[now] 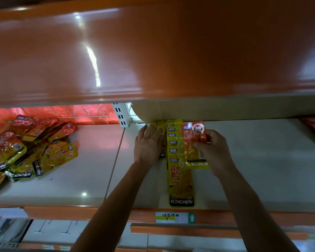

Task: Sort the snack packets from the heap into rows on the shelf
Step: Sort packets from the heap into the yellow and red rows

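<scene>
Shelf [262,160], packet [194,140] between right hand's [215,153] fingers [212,136]

- One wide-angle head view looks forward and down from close range onto the white shelf [262,160].
- The orange upper shelf [153,51] sits very near the lens, filling the top half.
- The heap [25,151] lies at the left edge.

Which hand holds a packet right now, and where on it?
The right hand pinches the red-topped packet at its right edge, thumb on the front. The left hand grips nothing, resting flat on a yellow packet.
</scene>
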Available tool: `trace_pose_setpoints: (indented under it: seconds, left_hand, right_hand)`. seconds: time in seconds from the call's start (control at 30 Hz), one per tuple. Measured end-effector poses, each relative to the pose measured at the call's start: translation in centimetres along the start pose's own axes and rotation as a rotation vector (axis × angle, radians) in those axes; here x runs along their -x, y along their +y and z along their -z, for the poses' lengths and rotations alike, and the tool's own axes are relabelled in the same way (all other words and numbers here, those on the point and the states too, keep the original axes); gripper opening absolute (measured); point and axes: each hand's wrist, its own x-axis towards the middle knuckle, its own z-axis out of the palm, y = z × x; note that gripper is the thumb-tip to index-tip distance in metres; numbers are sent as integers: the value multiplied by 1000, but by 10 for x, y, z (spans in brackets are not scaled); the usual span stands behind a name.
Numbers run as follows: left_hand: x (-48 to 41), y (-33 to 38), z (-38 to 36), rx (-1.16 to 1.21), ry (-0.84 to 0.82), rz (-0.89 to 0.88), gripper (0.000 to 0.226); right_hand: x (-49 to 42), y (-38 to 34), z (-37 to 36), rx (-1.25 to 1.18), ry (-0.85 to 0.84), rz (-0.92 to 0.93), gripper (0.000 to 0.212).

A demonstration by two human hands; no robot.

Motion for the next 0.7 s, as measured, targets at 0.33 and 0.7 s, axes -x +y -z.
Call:
trace_pose_setpoints:
  seconds: [0.33, 0.7]
  left_hand:
    - [6, 93, 30, 542, 187, -2, 33]
    - [3, 242, -18, 891, -73, -34, 24]
  right_hand:
    - [16, -12, 37, -439, -80, 350, 27]
    - [-11, 22, 155, -80, 207, 294, 21]
